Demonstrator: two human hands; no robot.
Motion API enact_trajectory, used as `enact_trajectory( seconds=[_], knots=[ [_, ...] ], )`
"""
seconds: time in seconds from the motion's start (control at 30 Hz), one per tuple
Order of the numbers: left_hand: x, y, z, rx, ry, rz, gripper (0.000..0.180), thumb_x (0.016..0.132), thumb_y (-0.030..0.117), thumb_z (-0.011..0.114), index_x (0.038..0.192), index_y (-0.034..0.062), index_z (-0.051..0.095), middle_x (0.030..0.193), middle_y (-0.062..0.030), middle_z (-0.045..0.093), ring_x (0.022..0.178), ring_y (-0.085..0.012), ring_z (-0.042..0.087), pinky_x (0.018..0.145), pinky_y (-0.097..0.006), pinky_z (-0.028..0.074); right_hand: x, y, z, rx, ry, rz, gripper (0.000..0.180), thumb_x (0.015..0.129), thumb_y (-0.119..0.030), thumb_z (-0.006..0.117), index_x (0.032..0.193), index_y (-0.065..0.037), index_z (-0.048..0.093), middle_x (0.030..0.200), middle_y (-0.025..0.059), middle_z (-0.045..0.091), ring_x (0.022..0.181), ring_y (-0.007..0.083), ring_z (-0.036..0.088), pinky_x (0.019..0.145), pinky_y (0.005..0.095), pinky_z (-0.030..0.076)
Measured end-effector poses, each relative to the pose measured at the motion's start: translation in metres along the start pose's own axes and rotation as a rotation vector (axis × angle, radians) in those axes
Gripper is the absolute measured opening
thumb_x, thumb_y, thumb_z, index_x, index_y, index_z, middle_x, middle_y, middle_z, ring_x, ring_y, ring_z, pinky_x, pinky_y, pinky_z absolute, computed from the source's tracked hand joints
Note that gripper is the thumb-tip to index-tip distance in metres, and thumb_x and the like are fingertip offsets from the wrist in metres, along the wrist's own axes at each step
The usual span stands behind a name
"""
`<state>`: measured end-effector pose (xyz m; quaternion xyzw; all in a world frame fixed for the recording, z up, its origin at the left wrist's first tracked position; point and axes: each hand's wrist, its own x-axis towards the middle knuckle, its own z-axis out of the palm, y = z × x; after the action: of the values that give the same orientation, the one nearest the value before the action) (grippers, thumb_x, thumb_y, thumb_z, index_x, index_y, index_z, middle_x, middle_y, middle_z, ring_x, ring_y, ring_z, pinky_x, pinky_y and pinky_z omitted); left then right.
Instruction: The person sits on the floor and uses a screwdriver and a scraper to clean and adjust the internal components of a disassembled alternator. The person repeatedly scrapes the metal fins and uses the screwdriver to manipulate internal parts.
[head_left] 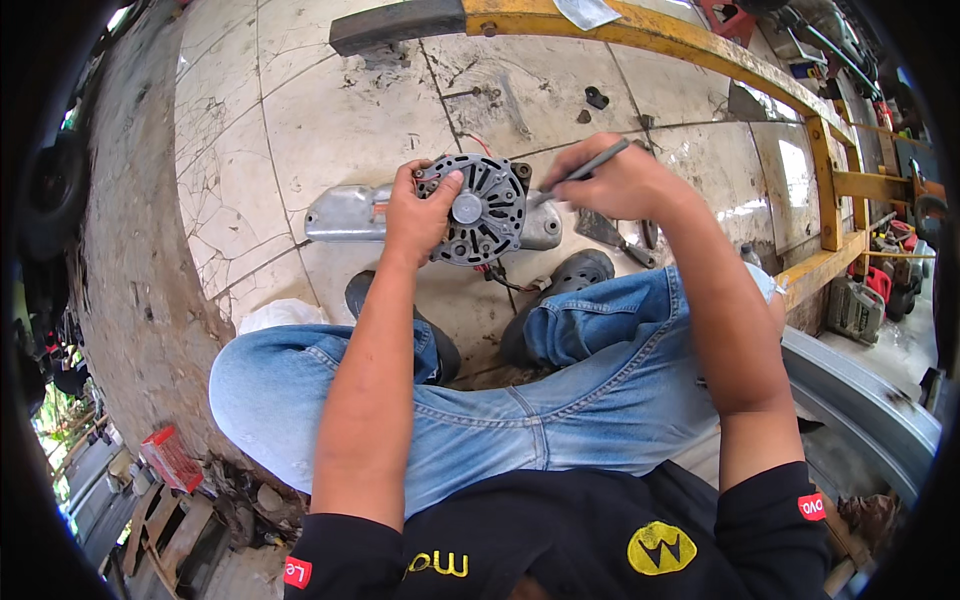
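Note:
A round grey metal alternator (487, 225), with radial slots and a central hub, rests on a long silver metal piece (340, 215) on the floor between my feet. My left hand (417, 212) grips its left edge, the thumb lying over the top face. On the other side, my right hand (618, 175) is closed around a slim dark grey tool (600, 158), its lower end near the alternator's right edge. Motion blurs that end, so its kind is unclear. A dark wire with a pale connector (541, 284) hangs from the alternator's near side.
A flat scraper-like tool (602, 232) lies right of the silver piece. A bolt (478, 92) and small dark parts (597, 97) lie farther off on the tiles. A yellow metal frame (720, 55) spans the far and right sides. A red basket (171, 458) stands at lower left.

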<state>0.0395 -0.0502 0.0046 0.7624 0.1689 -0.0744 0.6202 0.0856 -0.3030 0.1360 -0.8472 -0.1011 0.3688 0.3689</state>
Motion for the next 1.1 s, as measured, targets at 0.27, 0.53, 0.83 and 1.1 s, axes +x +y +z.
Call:
enact_trajectory(
  seconds=[0.27, 0.53, 0.83, 1.1],
  knots=[
    [-0.001, 0.002, 0.007, -0.126, -0.026, -0.022, 0.054, 0.088, 0.03, 0.08, 0.124, -0.0006, 0.055, 0.109, -0.0117, 0.067, 0.094, -0.0154, 0.062, 0.081, -0.03, 0.052, 0.005, 0.008, 0.027, 0.134, 0.018, -0.137, 0.021, 0.087, -0.01, 0.068, 0.106, -0.003, 0.075, 0.087, 0.0059, 0.075, 0.078, 0.0124, 0.068, 0.071, 0.0298, 0.054],
    [-0.002, -0.002, 0.004, -0.08, 0.01, -0.046, 0.054, 0.088, 0.03, 0.08, 0.125, -0.0003, 0.055, 0.108, -0.0107, 0.066, 0.093, -0.0159, 0.062, 0.08, -0.03, 0.052, -0.001, 0.003, 0.018, 0.228, -0.004, -0.114, 0.022, 0.089, -0.009, 0.067, 0.109, -0.003, 0.074, 0.089, 0.0073, 0.074, 0.075, 0.014, 0.069, 0.073, 0.0299, 0.054],
    [-0.002, -0.002, 0.001, -0.106, 0.009, -0.039, 0.054, 0.089, 0.029, 0.079, 0.125, -0.0015, 0.054, 0.11, -0.0111, 0.066, 0.096, -0.016, 0.062, 0.081, -0.03, 0.052, -0.003, -0.006, 0.01, 0.21, -0.015, -0.04, 0.02, 0.09, -0.009, 0.068, 0.107, -0.002, 0.074, 0.086, 0.0067, 0.074, 0.075, 0.0129, 0.068, 0.071, 0.0291, 0.053],
    [-0.001, -0.004, 0.003, -0.054, 0.015, -0.032, 0.055, 0.089, 0.031, 0.079, 0.126, -0.0016, 0.054, 0.11, -0.0122, 0.066, 0.097, -0.0169, 0.062, 0.084, -0.03, 0.052, 0.001, 0.008, -0.005, -0.087, -0.086, 0.045, 0.023, 0.089, -0.011, 0.067, 0.109, -0.003, 0.074, 0.088, 0.0087, 0.075, 0.078, 0.0151, 0.071, 0.072, 0.0311, 0.056]
  ],
)
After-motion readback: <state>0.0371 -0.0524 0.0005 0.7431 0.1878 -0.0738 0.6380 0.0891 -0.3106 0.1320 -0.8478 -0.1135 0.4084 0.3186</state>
